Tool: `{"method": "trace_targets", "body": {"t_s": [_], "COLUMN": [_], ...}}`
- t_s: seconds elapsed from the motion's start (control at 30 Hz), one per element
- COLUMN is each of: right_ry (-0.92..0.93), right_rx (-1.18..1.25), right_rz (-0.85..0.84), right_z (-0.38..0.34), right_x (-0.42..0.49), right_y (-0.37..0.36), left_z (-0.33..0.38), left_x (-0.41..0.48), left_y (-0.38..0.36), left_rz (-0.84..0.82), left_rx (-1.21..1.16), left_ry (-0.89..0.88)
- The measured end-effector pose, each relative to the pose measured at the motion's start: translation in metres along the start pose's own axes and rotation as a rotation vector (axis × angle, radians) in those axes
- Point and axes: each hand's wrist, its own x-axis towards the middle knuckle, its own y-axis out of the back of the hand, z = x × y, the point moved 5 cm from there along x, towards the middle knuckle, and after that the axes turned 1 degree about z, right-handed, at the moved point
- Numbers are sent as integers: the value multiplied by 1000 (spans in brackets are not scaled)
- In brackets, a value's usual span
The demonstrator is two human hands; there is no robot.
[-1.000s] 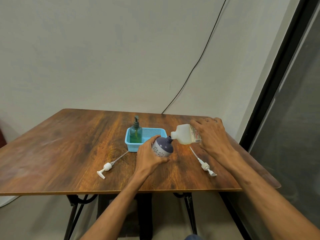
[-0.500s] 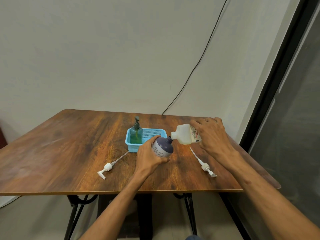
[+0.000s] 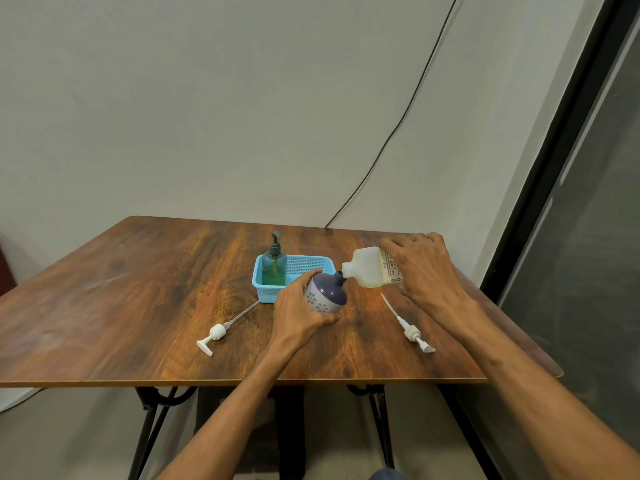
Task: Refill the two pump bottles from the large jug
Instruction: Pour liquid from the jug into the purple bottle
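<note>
My left hand (image 3: 298, 311) grips a round purple-and-white bottle (image 3: 327, 292), tilted to the right with its open neck up. My right hand (image 3: 420, 271) holds the white jug (image 3: 369, 271) on its side, its mouth against the round bottle's neck; yellowish liquid lies in the jug's lower half. A green pump bottle (image 3: 274, 266) with its dark pump on stands in the blue basket (image 3: 311, 265). Two white pump heads with tubes lie loose on the table: one on the left (image 3: 215, 333), one on the right (image 3: 410, 330).
The wooden table (image 3: 121, 299) ends at a front edge close to my arms and a rounded right corner. A black cable (image 3: 398, 123) runs down the wall behind. A dark window frame (image 3: 568, 140) stands at the right.
</note>
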Motion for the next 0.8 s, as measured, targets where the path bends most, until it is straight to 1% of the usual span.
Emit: {"method": "trace_targets", "body": {"t_s": [0.8], "right_ry": [-1], "right_rx": [-22], "right_rz": [-2], "right_z": [1], "right_x": [-1], "right_y": [-2], "left_z": [4], "left_x": [-2], "left_y": [1], "left_rz": [2], "left_rx": [-14], "left_ry": [-43]}}
